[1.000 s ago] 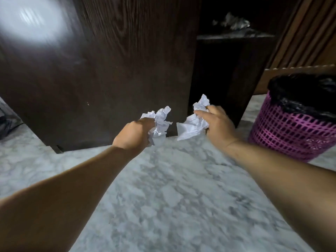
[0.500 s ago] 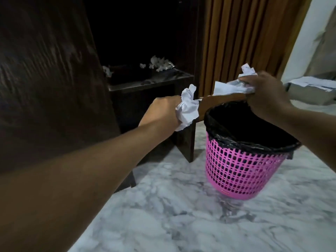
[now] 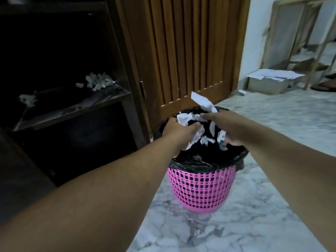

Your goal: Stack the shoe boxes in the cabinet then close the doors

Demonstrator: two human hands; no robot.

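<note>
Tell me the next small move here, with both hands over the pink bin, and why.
Probably let go fully and draw both hands back toward the cabinet. The left hand and right hand sit over the bin, fingers loosening, with paper dropping into the black liner. More paper scraps lie on the shelf, which likely needs clearing before boxes go in.

The dark wooden cabinet stands open at left, its shelf strewn with crumpled white paper scraps (no shoe boxes on it), the compartment below too dark to read.
</note>
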